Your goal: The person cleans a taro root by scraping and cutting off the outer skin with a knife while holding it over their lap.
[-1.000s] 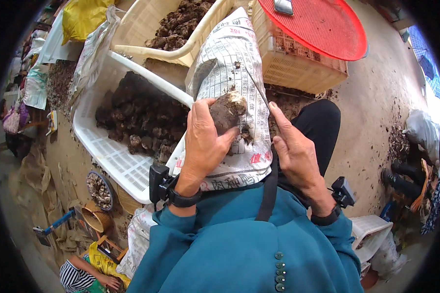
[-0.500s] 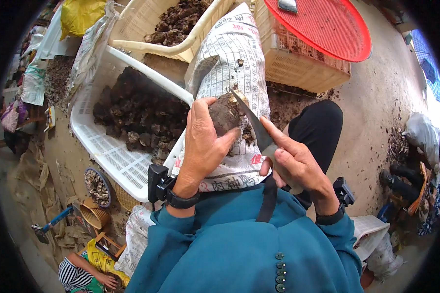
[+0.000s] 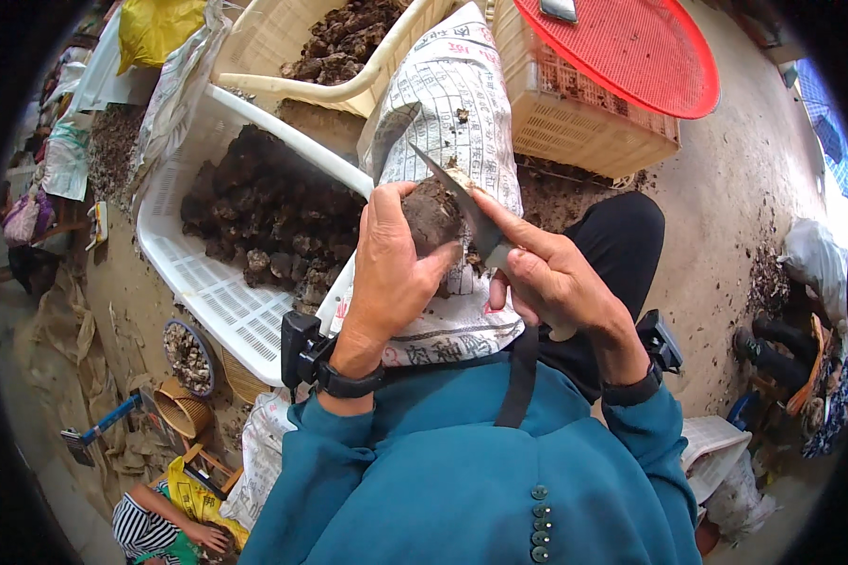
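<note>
My left hand (image 3: 393,268) is wrapped round a brown, soil-covered tuber (image 3: 431,215), its fingers behind and thumb in front. A pale cut patch shows near its top right. My right hand (image 3: 558,271) grips a knife (image 3: 462,200), the index finger stretched along the blade. The dark blade lies across the upper right of the tuber and points up and left; the handle is mostly hidden in my fist. Beneath both hands a white printed woven sack (image 3: 452,104) covers my lap, with bits of dirt on it.
To the left stands a white plastic basket (image 3: 240,320) of dark, lumpy tubers (image 3: 273,212). Behind it is a cream crate (image 3: 283,89) with more. A red mesh tray (image 3: 631,56) rests on a stacked crate (image 3: 575,132). Another person (image 3: 165,523) is at lower left.
The knife in my right hand has moved left and up across the tuber, its tip now beyond the tuber's top. My left hand holds the tuber in nearly the same place.
</note>
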`<state>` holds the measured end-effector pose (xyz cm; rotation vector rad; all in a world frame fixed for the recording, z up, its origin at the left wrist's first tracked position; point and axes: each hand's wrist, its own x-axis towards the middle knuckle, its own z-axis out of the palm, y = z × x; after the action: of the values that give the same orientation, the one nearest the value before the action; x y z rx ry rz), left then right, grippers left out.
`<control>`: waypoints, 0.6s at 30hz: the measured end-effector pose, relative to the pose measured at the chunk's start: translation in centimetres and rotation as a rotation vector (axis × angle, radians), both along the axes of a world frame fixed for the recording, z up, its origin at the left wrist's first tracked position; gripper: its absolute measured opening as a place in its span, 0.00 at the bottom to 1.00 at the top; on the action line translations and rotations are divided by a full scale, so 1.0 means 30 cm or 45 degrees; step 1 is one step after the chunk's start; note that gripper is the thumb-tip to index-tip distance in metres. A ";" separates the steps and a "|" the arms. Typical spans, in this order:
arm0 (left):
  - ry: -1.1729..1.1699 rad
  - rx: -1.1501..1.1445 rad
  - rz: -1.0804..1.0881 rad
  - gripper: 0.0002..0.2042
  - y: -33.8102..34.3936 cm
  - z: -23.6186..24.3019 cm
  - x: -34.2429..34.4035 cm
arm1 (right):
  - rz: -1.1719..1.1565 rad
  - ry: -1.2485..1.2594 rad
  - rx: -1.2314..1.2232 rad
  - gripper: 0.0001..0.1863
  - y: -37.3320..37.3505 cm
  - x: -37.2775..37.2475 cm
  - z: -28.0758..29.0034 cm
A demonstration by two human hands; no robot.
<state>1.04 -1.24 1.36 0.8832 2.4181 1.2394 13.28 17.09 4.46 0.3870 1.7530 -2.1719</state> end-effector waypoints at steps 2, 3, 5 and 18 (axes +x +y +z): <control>-0.003 0.019 -0.005 0.32 0.005 0.010 0.004 | 0.008 0.013 0.018 0.32 -0.003 -0.027 0.007; -0.059 0.024 0.015 0.33 0.004 0.008 0.003 | 0.011 0.019 0.027 0.32 -0.003 -0.035 0.010; -0.175 0.037 0.055 0.33 -0.002 0.003 -0.003 | 0.015 0.020 -0.001 0.32 -0.004 -0.038 -0.006; -0.210 0.044 -0.042 0.31 -0.016 -0.025 -0.027 | 0.070 0.053 0.164 0.35 -0.001 -0.020 0.005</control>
<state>0.22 -1.73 0.61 0.7937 2.2512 1.2924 12.68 17.06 4.60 0.3227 1.9090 -2.0501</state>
